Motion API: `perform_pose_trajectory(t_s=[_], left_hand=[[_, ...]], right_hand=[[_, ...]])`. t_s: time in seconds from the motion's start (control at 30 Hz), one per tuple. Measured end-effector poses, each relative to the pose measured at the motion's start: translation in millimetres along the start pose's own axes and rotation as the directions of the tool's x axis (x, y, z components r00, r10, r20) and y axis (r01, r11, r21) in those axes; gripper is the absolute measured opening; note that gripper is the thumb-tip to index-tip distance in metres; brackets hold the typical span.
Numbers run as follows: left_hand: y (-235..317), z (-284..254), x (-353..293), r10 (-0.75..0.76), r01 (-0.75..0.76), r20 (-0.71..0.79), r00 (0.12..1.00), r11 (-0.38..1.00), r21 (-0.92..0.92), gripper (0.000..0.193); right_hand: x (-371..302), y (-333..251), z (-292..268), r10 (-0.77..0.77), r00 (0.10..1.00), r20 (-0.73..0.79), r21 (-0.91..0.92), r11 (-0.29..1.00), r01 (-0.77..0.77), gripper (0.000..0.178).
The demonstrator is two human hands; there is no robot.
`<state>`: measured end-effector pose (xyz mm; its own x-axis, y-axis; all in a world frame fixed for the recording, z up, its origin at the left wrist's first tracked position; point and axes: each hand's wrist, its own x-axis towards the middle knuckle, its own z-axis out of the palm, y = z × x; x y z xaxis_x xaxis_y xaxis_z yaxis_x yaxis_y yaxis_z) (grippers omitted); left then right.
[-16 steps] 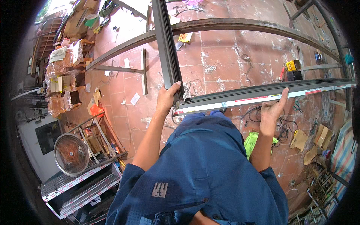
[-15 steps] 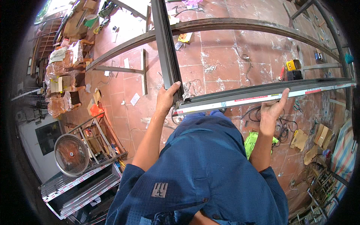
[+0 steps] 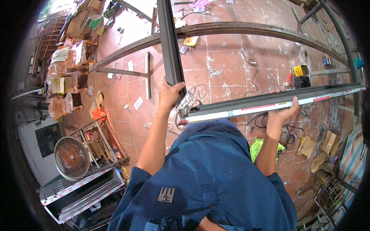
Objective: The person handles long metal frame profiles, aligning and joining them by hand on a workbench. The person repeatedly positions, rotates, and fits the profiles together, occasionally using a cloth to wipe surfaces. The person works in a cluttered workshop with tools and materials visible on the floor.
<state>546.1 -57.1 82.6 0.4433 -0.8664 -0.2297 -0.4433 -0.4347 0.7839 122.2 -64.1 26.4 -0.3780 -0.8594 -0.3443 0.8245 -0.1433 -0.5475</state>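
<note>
My left hand (image 3: 170,94) is wrapped round the near end of a long dark metal profile (image 3: 168,46) that runs away from me. My right hand (image 3: 282,111) grips a second dark grooved profile (image 3: 239,104) from below, its thumb on the near side and fingertips showing over the far edge. White tape with red printed patches (image 3: 266,107) covers this profile's near face. At the corner by my left hand the two profiles stand slightly apart. A shiny metal piece (image 3: 186,104), probably a corner connector, shows in the gap, blurred.
Beneath the profiles runs a brown metal support frame (image 3: 246,29). A round fan (image 3: 71,158) and a rack of taped profiles (image 3: 83,192) stand at left. Cables (image 3: 291,134), a bright green bag (image 3: 257,148) and cardboard pieces (image 3: 306,145) lie on the tiled floor at right.
The corner has parted: a gap with a metal piece now shows between the profiles. My left hand has shifted slightly left, and my right fingertips now show over the far edge.
</note>
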Motion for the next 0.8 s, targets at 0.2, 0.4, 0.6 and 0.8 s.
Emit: perform_pose_trajectory(t_s=[0.2,0.4,0.6,0.8], left_hand=[[-3.2,-43.3,41.3,-0.073,0.178,0.282,0.957,0.912,-0.369,0.045],[-51.6,-54.8,45.7,0.185,0.550,0.597,0.781,0.251,-0.797,0.074],[-68.6,-41.2,42.4,0.439,0.574,0.525,0.729,0.027,-0.819,0.082],[-77.9,-42.0,42.4,0.485,0.567,0.507,0.712,0.027,-0.823,0.091]], right_hand=[[-1.6,-25.9,-10.3,0.030,0.997,0.073,-0.008,1.000,-0.029,0.054],[4.2,-24.3,-13.4,0.019,0.998,0.066,0.005,1.000,-0.020,0.055],[4.9,-24.0,-7.9,0.021,0.998,0.057,0.012,1.000,-0.021,0.051],[4.7,-22.5,-5.3,0.000,0.997,0.073,0.014,1.000,-0.001,0.050]])
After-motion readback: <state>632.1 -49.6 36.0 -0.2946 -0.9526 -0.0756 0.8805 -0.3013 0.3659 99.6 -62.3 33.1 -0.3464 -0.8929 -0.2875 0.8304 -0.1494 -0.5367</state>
